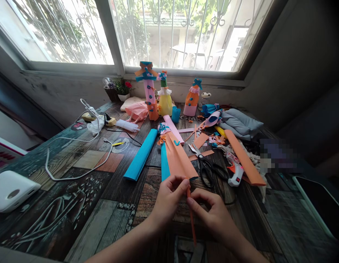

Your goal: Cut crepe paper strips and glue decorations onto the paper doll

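Between my two hands runs a narrow orange paper strip (192, 223), its loose end hanging down toward me. My left hand (172, 193) pinches the strip's upper end between thumb and fingers. Just below, my right hand (206, 206) is closed on the same strip. Right beyond my fingers lies an orange and blue crepe paper piece (180, 159), flared like a dress, with a pink and blue ruffled top. Black-handled scissors (206, 166) rest to its right, and a white and orange glue gun (235, 171) lies farther right.
A blue crepe roll (140, 155) lies left, an orange roll (244, 159) right. Paper-covered bottles (165, 100) stand by the window. A white cable (76, 179) loops across the left side. A phone (319, 204) is at the right edge, a white device (14, 191) at the left.
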Available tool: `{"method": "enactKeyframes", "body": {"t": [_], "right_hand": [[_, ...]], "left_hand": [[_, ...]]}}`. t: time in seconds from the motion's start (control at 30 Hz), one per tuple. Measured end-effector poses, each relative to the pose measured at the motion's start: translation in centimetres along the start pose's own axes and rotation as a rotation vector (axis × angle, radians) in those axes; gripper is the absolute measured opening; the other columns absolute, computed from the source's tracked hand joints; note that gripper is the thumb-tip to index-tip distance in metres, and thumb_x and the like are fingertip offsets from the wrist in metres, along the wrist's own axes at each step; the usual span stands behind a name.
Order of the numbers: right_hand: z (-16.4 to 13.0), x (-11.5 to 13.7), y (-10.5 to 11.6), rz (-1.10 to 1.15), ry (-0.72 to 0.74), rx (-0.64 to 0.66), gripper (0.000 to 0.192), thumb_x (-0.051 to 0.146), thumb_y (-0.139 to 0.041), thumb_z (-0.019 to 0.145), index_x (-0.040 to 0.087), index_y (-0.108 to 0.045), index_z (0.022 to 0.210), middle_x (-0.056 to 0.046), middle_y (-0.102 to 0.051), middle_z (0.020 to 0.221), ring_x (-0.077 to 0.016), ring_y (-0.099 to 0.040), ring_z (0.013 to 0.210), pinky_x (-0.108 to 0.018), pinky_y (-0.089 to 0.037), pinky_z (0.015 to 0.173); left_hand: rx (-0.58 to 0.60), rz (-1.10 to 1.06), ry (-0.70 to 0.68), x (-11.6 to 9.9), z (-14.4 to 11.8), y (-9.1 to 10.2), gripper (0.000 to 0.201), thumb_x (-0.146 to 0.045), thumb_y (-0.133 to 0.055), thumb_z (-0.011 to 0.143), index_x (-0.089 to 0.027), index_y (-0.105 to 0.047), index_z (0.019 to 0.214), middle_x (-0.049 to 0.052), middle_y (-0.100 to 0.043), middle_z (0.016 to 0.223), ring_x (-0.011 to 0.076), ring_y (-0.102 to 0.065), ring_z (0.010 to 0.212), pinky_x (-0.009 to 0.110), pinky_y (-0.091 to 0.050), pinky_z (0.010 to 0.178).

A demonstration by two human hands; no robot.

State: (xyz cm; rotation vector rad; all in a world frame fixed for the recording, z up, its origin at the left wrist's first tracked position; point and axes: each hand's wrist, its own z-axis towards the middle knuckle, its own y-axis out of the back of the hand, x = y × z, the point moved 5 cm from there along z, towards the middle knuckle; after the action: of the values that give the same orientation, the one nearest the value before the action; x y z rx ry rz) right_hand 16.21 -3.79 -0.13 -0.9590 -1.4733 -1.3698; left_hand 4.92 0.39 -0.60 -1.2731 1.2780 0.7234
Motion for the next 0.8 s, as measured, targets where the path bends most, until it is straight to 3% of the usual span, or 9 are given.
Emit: {"method": "enactKeyframes", "body": {"t": [0.33,0.53,0.8], "right_hand": [[-0.03,0.08,0.12,0.054,-0.002,-0.020,0.027,0.035,-0.054,0.083,0.016,-0.060,0.065,0.000,-0.057,0.063,-0.0156,-0.053,0.063,-0.025,-0.040,0.060],[-0.35,-0.47,0.02,0.078,-0.004,-0.118,0.015,0.033,-0.060,0.079,0.018,-0.062,0.081,-0.003,-0.064,0.074,-0.0175,-0.058,0.069,-0.025,-0.046,0.063],[-0.37,-0.27,0.13,0.120,-0.053,-0.126,0.016,0.033,-0.060,0.079,0.018,-0.061,0.075,-0.002,-0.062,0.070,-0.0170,-0.057,0.069,-0.025,-0.045,0.063]], "left_hand": [[-0.003,-0.131,0.041,0.79,0.10,0.04,0.029,-0.037,-0.072,0.068,-0.013,-0.059,0.075,-0.001,-0.056,0.065,0.0095,-0.049,0.060,0.020,-0.038,0.058],[0.003,-0.144,0.037,0.89,0.21,0.13,0.025,-0.035,-0.070,0.071,-0.013,-0.058,0.075,-0.002,-0.054,0.065,0.0081,-0.048,0.060,0.019,-0.038,0.059],[-0.001,-0.125,0.037,0.79,0.16,0.02,0.024,-0.035,-0.070,0.072,-0.014,-0.058,0.077,-0.002,-0.056,0.065,0.0089,-0.050,0.060,0.019,-0.039,0.059]]}}
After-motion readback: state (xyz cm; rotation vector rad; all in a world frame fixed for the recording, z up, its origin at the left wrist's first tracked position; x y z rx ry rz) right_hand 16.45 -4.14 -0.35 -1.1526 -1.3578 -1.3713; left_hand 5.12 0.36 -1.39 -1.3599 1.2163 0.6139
